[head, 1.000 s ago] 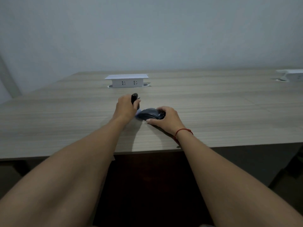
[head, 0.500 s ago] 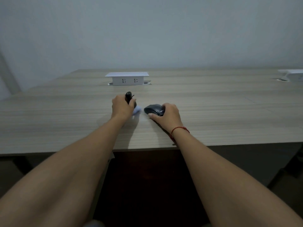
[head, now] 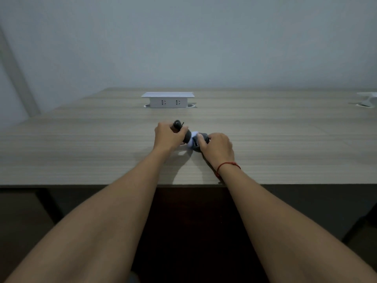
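My left hand (head: 166, 137) grips a dark cylindrical tool (head: 177, 124) whose black top sticks out above my fist. The tool's lower end carries a white pad (head: 192, 138) that touches a dark computer mouse (head: 203, 137). My right hand (head: 218, 149) holds the mouse from the right with fingers curled over it, and most of the mouse is hidden. Both hands meet over the wooden table (head: 81, 150), some way in from its front edge. A red string circles my right wrist.
A white pop-up socket box (head: 167, 100) stands on the table behind my hands. A second white socket box (head: 367, 100) sits at the far right edge. A plain wall rises behind the table, and dark space lies under the front edge.
My two hands have come together. The tool now leans right, its white end against the mouse, where half a second ago a gap lay between them.
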`<act>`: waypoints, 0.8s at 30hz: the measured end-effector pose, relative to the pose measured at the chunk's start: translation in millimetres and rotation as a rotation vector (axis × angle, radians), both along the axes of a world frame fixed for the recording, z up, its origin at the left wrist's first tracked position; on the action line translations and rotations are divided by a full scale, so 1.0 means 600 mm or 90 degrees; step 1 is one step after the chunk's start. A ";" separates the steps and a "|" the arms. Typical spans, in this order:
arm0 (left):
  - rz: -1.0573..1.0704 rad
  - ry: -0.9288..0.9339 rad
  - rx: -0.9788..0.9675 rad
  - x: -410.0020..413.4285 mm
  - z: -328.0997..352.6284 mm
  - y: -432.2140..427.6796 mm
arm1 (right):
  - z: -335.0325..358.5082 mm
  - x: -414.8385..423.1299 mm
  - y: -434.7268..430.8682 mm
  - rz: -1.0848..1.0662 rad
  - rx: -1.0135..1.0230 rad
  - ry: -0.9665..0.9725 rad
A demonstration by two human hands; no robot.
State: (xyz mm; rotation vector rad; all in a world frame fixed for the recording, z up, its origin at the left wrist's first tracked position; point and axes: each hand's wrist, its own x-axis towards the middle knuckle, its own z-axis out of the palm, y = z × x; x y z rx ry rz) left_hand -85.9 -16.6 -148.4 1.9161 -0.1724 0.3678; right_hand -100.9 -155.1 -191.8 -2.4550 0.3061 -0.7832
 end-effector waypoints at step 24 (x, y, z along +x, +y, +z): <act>0.104 0.020 -0.031 -0.001 -0.014 -0.008 | -0.005 0.003 0.001 -0.030 0.013 -0.011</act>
